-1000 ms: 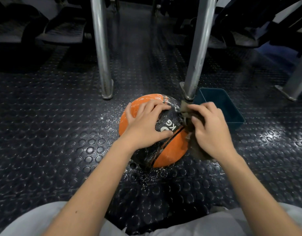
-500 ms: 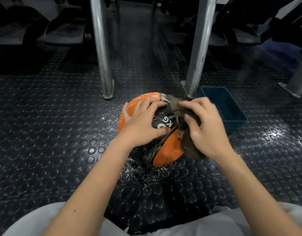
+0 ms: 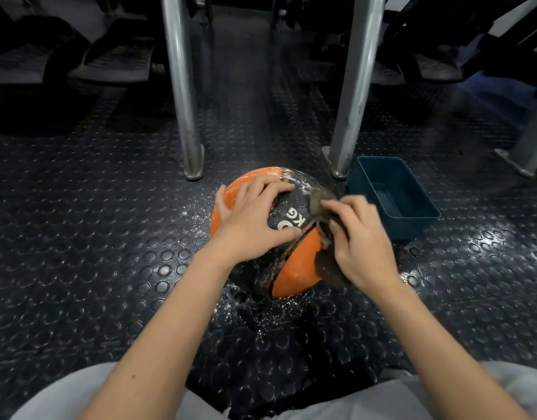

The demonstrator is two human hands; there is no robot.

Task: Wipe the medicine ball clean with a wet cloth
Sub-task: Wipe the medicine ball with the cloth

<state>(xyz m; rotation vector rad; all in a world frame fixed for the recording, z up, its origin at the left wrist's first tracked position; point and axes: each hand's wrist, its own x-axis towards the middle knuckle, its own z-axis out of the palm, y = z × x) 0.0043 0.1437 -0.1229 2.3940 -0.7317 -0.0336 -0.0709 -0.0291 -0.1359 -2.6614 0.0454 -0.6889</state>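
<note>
Medicine ball [image 3: 297,262] sits on the studded floor [image 3: 109,237], round, so no long axis. Left hand [image 3: 252,219] is spread over its top, fingers apart, pressing it steady. Right hand [image 3: 358,241] is clamped on the cloth [image 3: 320,201], held against the ball's 3 o'clock flank. White residue is seen at the ball's 12 o'clock. Blue tub [image 3: 412,225] lies just beside at 2 o'clock. Steel posts [image 3: 182,101] crowd 11 and 1.

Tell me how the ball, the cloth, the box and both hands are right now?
Ball: on the floor, white specks near its top.
Cloth: crumpled, pressed against the ball's right side.
Box: upright, open on top.
Left hand: rests on the ball, fingers spread.
Right hand: grips the cloth.
</note>
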